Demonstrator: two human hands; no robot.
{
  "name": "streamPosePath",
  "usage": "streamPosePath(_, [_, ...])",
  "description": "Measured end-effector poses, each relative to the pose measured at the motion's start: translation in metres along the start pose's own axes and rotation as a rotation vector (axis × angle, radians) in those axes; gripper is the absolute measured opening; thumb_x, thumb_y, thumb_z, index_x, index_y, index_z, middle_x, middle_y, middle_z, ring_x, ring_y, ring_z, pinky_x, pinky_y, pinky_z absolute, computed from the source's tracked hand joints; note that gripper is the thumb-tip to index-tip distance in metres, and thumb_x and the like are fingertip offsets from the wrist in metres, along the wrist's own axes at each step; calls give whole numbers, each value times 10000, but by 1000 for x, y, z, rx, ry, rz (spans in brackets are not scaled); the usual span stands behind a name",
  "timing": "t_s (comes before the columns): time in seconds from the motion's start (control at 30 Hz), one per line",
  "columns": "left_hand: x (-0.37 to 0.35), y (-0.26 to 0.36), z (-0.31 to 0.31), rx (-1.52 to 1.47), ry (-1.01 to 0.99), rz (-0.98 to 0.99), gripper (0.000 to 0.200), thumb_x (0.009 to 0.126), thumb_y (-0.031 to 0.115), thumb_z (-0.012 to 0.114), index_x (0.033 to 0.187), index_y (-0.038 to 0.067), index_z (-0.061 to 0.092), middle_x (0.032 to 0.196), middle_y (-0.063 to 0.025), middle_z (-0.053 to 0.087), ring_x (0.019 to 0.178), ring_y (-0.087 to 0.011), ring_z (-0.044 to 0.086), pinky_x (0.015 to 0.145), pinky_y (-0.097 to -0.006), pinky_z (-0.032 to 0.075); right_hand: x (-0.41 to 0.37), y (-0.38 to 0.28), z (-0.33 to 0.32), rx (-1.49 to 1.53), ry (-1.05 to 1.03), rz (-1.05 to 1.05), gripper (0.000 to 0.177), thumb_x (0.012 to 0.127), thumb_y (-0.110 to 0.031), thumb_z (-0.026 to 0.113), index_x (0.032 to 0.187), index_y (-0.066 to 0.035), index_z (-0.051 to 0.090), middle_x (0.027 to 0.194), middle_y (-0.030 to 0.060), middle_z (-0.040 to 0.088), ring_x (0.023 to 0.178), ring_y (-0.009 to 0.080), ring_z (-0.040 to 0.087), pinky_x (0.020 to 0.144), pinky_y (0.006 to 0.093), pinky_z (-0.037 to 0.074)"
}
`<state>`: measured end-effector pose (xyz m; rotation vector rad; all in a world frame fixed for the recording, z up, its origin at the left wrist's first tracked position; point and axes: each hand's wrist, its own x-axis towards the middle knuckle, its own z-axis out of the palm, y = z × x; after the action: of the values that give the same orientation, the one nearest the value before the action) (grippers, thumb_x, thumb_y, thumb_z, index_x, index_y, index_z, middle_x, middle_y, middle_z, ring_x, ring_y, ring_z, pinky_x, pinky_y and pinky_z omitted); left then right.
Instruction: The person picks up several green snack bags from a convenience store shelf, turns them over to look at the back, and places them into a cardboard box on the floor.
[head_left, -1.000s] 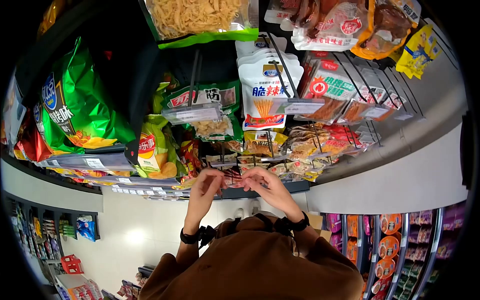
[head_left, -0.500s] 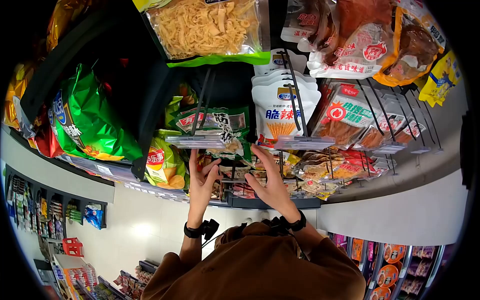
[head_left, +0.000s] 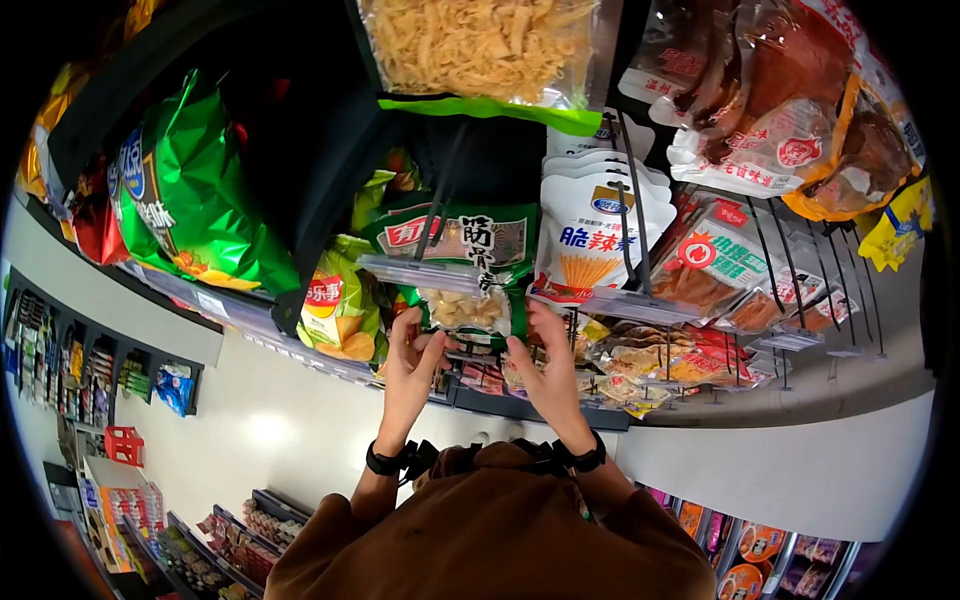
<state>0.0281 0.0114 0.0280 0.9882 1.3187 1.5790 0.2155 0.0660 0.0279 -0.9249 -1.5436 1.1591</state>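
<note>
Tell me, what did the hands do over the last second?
Both hands rose from the lower pegs, where their fingertips met, to the green packet above. The left hand is now at its lower left corner, the right hand at its lower right; a grip cannot be confirmed. The white pouches and green crisp bag stayed put.

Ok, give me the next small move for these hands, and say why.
Probably slide the green snack pack along its peg hook, not tug downward. The left hand and right hand pinch its lower corners, and its top seems to hang on the hook behind the price tag holder, so a downward pull might tear it.
</note>
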Motion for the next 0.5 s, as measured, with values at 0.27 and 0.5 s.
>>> streamPosePath(0.27, [-16, 1, -13, -39, -20, -9, 396, 983, 39, 557, 1328, -16, 370, 1144, -91, 509, 816, -144, 652, 627, -238, 486, -15, -9, 0, 124, -111, 77, 234, 952, -74, 633, 1143, 15, 530, 970, 15, 528, 888, 92, 527, 806, 244, 437])
streamPosePath(0.5, [-31, 10, -28, -67, -101, -26, 330, 977, 23, 560, 1267, -2, 404, 1179, -115, 552, 768, -128, 641, 585, -227, 471, -39, -11, 10, -36, -48, -71, 212, 953, -118, 643, 1075, 24, 545, 893, 47, 558, 810, 114, 551, 730, 263, 451])
